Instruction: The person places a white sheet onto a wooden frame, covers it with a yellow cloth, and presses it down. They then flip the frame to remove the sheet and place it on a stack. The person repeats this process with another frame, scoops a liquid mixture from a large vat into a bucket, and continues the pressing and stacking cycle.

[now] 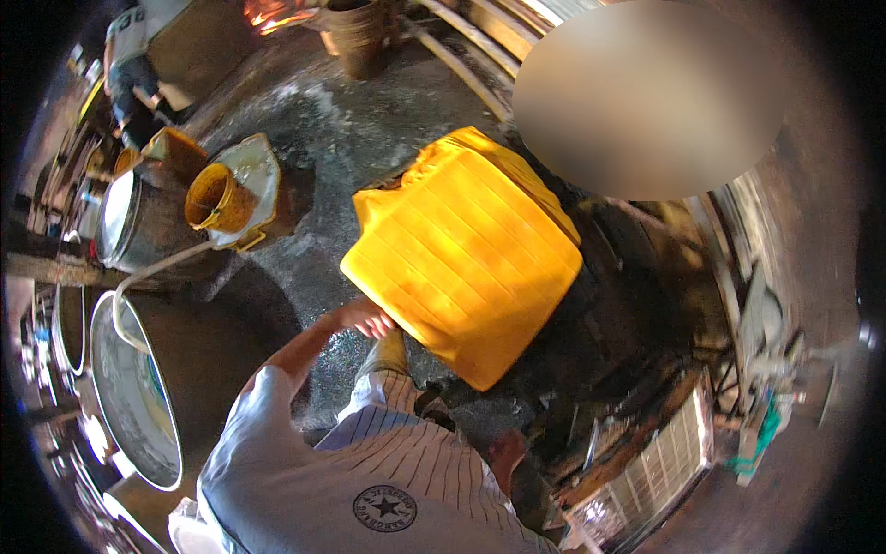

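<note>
A large yellow plastic container point(471, 268) with a ribbed flat side stands tilted in front of me, its far edge uneven and crumpled. My left hand point(363, 316) is at its near left edge, fingers curled in against the rim; part of the hand is hidden by the container. Low beside my body is my right hand point(507, 451), apart from the container. Its fingers are dark and blurred, so I cannot make out their pose.
To my left stand a big round vat point(138, 397) with a curved pipe point(171, 261), a lidded drum point(118, 214) and a yellow bucket point(220, 198) on a tray point(254, 166). A brown bucket point(355, 37) and wooden rails point(461, 65) lie ahead. Another person point(132, 65) stands far left. A tiled block point(646, 471) is at right.
</note>
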A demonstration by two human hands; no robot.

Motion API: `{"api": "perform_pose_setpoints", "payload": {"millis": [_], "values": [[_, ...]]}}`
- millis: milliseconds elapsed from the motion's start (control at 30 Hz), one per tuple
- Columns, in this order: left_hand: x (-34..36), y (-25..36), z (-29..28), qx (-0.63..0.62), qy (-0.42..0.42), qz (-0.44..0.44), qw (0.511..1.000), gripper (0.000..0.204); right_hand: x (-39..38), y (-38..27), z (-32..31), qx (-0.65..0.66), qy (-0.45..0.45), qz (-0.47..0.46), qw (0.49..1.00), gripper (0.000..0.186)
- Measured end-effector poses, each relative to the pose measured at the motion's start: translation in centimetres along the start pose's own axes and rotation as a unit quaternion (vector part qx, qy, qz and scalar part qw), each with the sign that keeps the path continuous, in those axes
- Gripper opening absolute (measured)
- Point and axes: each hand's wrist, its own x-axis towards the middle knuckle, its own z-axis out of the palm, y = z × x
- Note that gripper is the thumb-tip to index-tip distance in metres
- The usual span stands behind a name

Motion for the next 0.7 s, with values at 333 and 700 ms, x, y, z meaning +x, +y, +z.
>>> {"api": "perform_pose_setpoints", "payload": {"millis": [333, 700], "values": [[9.6, -9.2, -19.9, -0.362, 0.452, 0.044, 0.814, 0.043, 22.4, -26.3, 50.3, -0.279, -0.341, -0.264, 0.858, 0.020], [23.0, -12.4, -20.5, -0.148, 0.398, 0.065, 0.903, 0.049, 30.6, -16.3, 79.2, -0.618, -0.267, -0.073, 0.736, 0.060]]}}
